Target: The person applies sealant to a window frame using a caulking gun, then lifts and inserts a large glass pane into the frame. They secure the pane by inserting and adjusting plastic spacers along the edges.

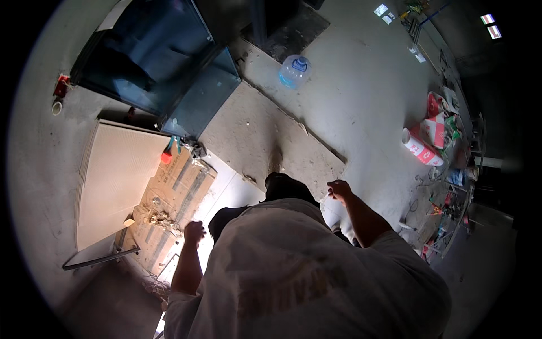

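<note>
My left hand (193, 231) hangs at my left side, fingers curled into a loose fist, with nothing seen in it. Nearest to it is a flat sheet of brown cardboard (192, 186) on the floor, with crumpled scraps (164, 220) on top. Out to my right, my right hand (339, 191) is also curled closed over the near corner of a dusty grey board (265, 133). Nothing shows between its fingers, and it looks apart from the board. My dark-clad leg (285, 186) reaches forward at the board's near edge.
A large clear water bottle (294, 72) stands beyond the board. Dark glass panels (152, 53) fill the far left, above a pale ribbed panel (116, 181). Red-and-white packaging (423, 144) and clutter line the right. A dark metal bar (101, 260) lies at left.
</note>
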`<action>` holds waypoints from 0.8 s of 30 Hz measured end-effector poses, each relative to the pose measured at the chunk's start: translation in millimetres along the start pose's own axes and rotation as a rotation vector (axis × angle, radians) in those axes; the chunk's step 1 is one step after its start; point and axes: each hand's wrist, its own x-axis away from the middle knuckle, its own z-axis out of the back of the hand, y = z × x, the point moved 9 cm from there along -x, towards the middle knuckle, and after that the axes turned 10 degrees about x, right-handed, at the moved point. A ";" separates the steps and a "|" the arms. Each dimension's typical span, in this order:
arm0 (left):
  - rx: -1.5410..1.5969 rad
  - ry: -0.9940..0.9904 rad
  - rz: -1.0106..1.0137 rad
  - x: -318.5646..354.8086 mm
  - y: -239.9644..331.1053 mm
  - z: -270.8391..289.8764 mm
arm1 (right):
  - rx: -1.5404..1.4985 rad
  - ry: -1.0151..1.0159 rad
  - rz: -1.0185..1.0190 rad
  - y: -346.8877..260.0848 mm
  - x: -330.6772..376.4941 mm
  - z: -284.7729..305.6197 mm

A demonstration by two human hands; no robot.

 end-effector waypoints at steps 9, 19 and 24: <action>0.162 0.056 -0.060 11.6 82.7 -51.7 | 0.188 0.127 0.250 -363.8 -59.9 80.8; 0.308 0.026 -0.040 -167.6 183.3 -53.7 | 0.761 -0.006 0.575 -511.7 -106.6 -85.6; 0.424 0.142 -0.115 -270.2 222.2 -24.9 | 1.264 -0.086 0.713 -576.7 -148.1 -163.3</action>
